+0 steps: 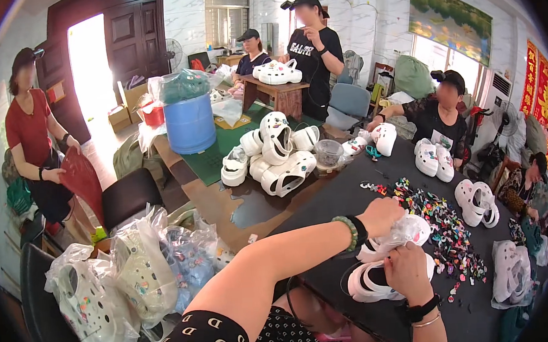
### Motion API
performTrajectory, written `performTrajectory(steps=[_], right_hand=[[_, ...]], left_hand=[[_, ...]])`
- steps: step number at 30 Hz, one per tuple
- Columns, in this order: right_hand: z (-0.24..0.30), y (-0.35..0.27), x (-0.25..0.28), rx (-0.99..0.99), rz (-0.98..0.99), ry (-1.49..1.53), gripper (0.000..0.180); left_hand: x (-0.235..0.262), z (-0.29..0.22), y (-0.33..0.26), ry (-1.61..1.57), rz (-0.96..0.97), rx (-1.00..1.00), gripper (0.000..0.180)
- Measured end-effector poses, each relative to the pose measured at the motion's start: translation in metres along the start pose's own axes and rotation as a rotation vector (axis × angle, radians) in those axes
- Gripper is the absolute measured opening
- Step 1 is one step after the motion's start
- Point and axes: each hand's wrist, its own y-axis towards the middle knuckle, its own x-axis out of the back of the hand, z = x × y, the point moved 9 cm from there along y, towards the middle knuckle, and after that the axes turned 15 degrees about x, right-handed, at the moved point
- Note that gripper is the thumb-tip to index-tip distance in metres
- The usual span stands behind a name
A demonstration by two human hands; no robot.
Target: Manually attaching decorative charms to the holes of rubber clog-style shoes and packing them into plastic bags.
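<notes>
Two white clogs sit in front of me at the table's near edge, the nearer clog (366,283) beside the farther clog (370,251). Bunched over them is a crumpled clear plastic bag (405,230). My left hand (383,217), with a green bead bracelet and dark band on its wrist, reaches across from the left, closed at the bag's far side. My right hand (410,269) grips the bag's near side, its fingers curled above the nearer clog. Some fingertips are hidden by the plastic. Small colourful shoe charms (442,226) lie heaped just beyond both hands.
White clogs stand around the dark table (319,231), including a pair (476,202) at right and a pile (273,158) farther off. Bagged clogs (141,275) fill the left. A blue barrel (190,123) stands beyond. Several people are around the room, one seated across the table (439,118).
</notes>
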Motion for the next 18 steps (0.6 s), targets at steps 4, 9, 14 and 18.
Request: performTrajectory(steps=[4, 9, 14, 18], right_hand=[[0.000, -0.003, -0.002, -0.007, 0.023, 0.018, 0.012], [-0.006, -0.010, 0.001, -0.001, -0.081, 0.043, 0.014], [0.000, -0.006, -0.015, -0.004, 0.038, -0.012, 0.020], [0.004, -0.014, -0.013, 0.021, -0.012, -0.117, 0.022]], left_hand=[[-0.016, -0.018, 0.009, 0.084, -0.030, -0.025, 0.016], [-0.022, -0.046, 0.025, 0.276, 0.077, 0.078, 0.017], [0.005, -0.037, 0.008, 0.140, 0.045, -0.052, 0.043], [-0.014, -0.019, 0.015, -0.080, 0.747, 0.074, 0.051]])
